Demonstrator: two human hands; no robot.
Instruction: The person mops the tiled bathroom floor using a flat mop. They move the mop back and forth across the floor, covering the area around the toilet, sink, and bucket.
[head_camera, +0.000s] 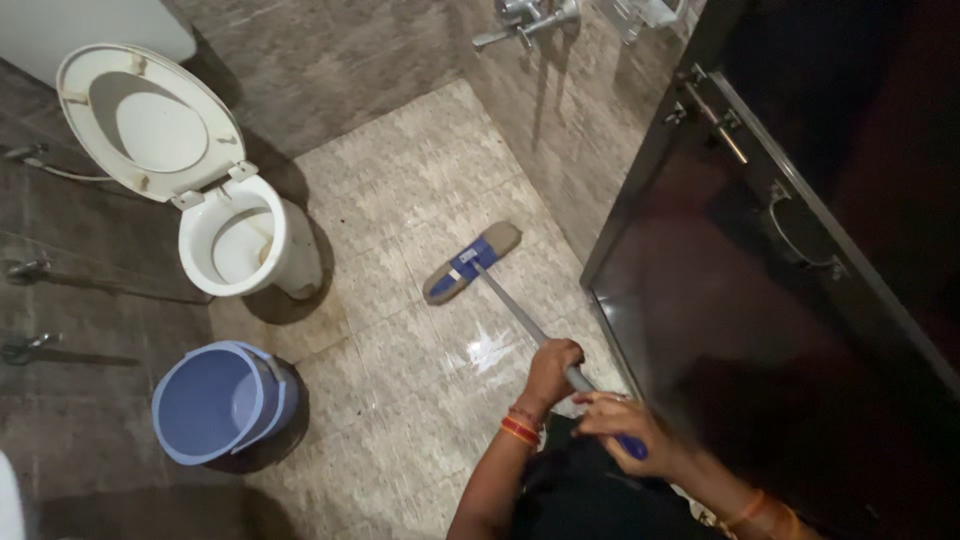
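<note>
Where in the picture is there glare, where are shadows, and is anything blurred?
Head view: glare on the wet floor tiles beside the mop handle; dark shadows beside the toilet and bucket; right hand slightly motion-blurred; the dark door underexposed.

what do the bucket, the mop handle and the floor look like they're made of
Bucket: likely plastic, matte pale blue, with a thin moulded rim. Mop handle: probably metal, a slim grey tube with a dull sheen; its blue end grip looks plastic. Floor: glazed beige tile, with grout lines and a bright wet glare.
</note>
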